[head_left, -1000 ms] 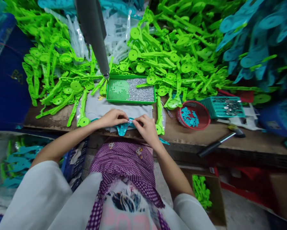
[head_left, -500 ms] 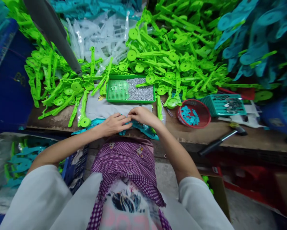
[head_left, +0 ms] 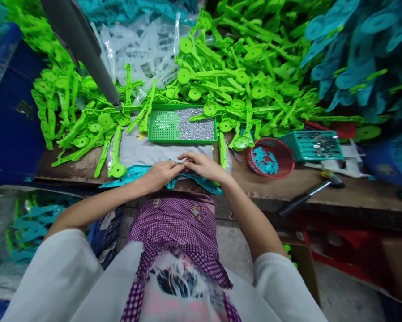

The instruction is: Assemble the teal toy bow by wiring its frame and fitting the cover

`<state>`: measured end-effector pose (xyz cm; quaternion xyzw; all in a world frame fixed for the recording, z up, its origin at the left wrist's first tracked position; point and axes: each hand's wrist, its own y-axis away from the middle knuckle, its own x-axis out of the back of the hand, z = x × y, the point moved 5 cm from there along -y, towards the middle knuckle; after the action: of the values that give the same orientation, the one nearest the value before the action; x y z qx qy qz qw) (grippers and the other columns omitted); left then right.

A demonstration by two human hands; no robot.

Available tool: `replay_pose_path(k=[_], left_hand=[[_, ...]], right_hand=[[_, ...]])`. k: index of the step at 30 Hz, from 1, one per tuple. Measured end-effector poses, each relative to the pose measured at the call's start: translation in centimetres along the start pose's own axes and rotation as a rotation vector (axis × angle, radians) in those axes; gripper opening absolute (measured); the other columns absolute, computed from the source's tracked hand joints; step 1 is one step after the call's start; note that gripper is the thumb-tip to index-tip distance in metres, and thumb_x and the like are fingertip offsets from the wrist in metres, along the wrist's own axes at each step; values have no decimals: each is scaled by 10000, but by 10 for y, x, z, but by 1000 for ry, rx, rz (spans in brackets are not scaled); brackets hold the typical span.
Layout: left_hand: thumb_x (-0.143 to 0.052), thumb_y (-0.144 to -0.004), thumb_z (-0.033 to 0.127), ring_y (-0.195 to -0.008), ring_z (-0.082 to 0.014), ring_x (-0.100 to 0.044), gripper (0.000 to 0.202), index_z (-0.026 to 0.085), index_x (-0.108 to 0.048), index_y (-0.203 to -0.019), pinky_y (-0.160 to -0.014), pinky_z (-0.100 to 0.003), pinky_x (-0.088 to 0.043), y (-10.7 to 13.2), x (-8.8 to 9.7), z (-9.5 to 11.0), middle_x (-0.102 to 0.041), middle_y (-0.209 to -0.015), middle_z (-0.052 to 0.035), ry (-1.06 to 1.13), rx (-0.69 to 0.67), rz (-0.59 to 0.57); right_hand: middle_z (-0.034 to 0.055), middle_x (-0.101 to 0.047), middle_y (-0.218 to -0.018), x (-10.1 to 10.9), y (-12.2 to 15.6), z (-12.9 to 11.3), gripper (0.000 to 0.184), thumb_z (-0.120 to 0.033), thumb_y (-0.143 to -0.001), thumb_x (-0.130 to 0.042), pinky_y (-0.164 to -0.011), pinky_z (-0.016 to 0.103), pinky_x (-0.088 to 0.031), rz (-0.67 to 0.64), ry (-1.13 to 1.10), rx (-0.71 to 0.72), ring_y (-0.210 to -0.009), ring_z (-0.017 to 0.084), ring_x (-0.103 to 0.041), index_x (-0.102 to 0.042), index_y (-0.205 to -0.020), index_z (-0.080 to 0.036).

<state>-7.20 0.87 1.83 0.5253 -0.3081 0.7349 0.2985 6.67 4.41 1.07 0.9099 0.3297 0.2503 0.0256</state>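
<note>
At the table's front edge, a long teal plastic part (head_left: 207, 182) lies under my hands, its ends showing on both sides. My left hand (head_left: 162, 175) rests over its middle with fingers bent and pressed together. From the right, my right hand (head_left: 201, 165) meets it, fingertips touching the left fingers in a pinch. Whatever sits between the fingertips is too small and too covered to name. Just beyond lie a grey cloth (head_left: 134, 152) and a green tray (head_left: 164, 141) holding many small silvery metal pieces.
Lime-green plastic parts (head_left: 264, 76) are heaped across the back, beside clear ones (head_left: 147, 49). A dark grey pole-like tool (head_left: 93, 58) hangs down at left. To the right are a red basket (head_left: 290, 163) of teal bits, teal trays (head_left: 317, 152) and a black-handled hammer (head_left: 305, 199).
My right fingers have straightened and lifted slightly at the meeting point. My left hand has shifted only a little, and the teal part stays in place.
</note>
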Motion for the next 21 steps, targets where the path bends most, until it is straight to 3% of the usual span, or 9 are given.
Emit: replay_pose_path(k=[3, 7, 11, 14, 17, 21], left_hand=[[-460, -958, 231, -825, -176, -603, 303, 151, -557, -1234, -745, -295, -501, -3, 0, -1, -635, -902, -82, 10, 70, 29], [-463, -958, 272, -872, -207, -561, 242, 152, -672, -976, -763, -341, -490, -5, 2, -1, -607, -918, -102, 33, 106, 45], [-499, -943, 290, -940, -225, -562, 237, 154, -686, -892, -806, -375, -486, -5, 5, -1, -626, -1012, -119, 54, 143, 56], [-547, -916, 281, -807, -191, -603, 194, 154, -691, -893, -713, -320, -481, -7, 2, -6, -662, -859, -82, 158, 242, -28], [-636, -852, 300, -690, -154, -624, 140, 174, -692, -876, -645, -276, -460, -11, 1, -16, -695, -765, -33, 372, 397, -54], [-707, -776, 324, -601, -138, -627, 162, 170, -679, -818, -571, -248, -441, -10, -1, -27, -697, -665, -8, 621, 558, -99]], right_hand=[[68, -686, -947, 1, 5, 2, 284, -210, -907, -455, -724, 315, -528, 39, -76, -7, -818, 162, -652, -565, -1165, -163], [83, -657, -1113, 15, 24, 0, 222, -301, -901, -530, -863, 382, -508, 219, 23, 58, -1017, 208, -617, -604, -1081, -195], [65, -662, -1019, 19, 53, -5, 199, -350, -898, -557, -877, 392, -495, 326, 85, 121, -975, 205, -616, -624, -1031, -219], [66, -652, -980, 10, 69, -7, 183, -370, -899, -557, -858, 374, -484, 445, 161, 184, -954, 197, -607, -638, -968, -222], [79, -667, -959, -10, 73, -6, 186, -348, -916, -530, -854, 388, -437, 562, 374, 199, -918, 199, -600, -668, -915, -222], [75, -704, -987, -32, 64, -4, 234, -280, -956, -455, -879, 394, -357, 563, 623, 182, -867, 183, -600, -679, -1004, -230]])
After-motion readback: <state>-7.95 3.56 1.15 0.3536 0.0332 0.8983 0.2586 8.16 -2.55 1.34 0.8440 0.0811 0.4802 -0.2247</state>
